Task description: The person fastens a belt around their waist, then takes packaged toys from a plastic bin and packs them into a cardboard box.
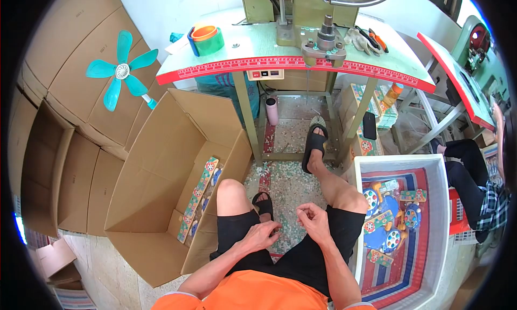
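Note:
My left hand hovers over my left thigh, its fingers curled in, and no object shows in it. Between my knees, my right hand is closed, fingertips bent towards the thumb; nothing shows in it either. The hands are apart. To my left stands an open cardboard box with a row of colourful packaged toys along its inside. On my right, a white plastic bin lined with striped cloth holds several blue and yellow toys with printed cards.
Ahead, a press machine stands on a red-edged table with tape rolls, gloves and pliers. A teal fan is at left. Beneath are a pink bottle and a phone. Another person sits at right.

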Available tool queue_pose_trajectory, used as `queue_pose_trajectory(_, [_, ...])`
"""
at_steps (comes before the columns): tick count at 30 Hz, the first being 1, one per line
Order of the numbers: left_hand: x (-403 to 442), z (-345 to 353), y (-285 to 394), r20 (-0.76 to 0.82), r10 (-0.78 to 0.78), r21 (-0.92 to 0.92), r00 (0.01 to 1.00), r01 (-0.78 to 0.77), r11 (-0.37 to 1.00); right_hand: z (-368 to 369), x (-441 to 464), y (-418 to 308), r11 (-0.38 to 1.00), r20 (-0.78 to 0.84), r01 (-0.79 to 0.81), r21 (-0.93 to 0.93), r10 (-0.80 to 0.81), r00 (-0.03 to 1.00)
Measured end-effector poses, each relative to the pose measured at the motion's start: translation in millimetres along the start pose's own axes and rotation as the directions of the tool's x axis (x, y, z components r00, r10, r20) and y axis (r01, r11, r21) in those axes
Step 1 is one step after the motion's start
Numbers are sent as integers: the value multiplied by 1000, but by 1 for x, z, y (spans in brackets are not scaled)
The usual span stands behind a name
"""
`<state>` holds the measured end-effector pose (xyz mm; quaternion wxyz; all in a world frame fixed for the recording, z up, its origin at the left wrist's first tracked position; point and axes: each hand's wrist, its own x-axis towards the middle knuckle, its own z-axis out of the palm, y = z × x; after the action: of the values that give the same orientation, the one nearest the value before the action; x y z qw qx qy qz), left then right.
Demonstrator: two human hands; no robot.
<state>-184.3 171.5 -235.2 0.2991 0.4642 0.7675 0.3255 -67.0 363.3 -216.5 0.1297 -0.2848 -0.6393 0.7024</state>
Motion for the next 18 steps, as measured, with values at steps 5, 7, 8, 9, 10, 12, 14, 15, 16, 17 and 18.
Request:
queue_pose_trajectory(5, [3,-5,4,27,-5,22,1000,4,1000,0,-1,-2,1000,3,-7,-11,7,1000])
queue_pose_trajectory(7, [4,-5,1,34,10,31,999,-11,999,0,0,-1,1000,1,-6,-13,6,1000])
queue_pose_trajectory(8, [4,-4,1,39,16,34,999,-17,999,1,0,0,1000,4,-7,-7,7,1000])
queue_pose_trajectory(9, [4,-4,1,40,17,32,999,-18,999,1,0,1,1000,6,-10,-1,10,1000])
queue_pose_trajectory(10, [4,-4,1,51,26,54,998,-29,998,0,0,2,1000,6,-12,4,12,1000])
queue_pose_trajectory(12, [5,-4,1,76,41,99,996,-48,994,-2,1,2,1000,1,-5,-3,5,1000])
queue_pose_trajectory(14, [7,-2,-2,80,49,99,996,-57,994,-1,1,4,1000,9,1,-13,0,1000])
queue_pose_trajectory(15, [8,-1,-4,83,57,99,995,-66,993,0,1,4,1000,19,-5,-12,5,1000])
queue_pose_trajectory(16, [8,-1,-6,85,65,101,994,-74,992,1,1,4,1000,14,2,-12,-2,1000])
queue_pose_trajectory(17, [9,-4,-4,82,56,101,995,-64,993,0,2,3,1000,6,10,-13,-10,1000])
queue_pose_trajectory(18, [11,-6,-1,110,28,107,994,-40,993,0,1,3,1000,0,16,-14,-16,1000])
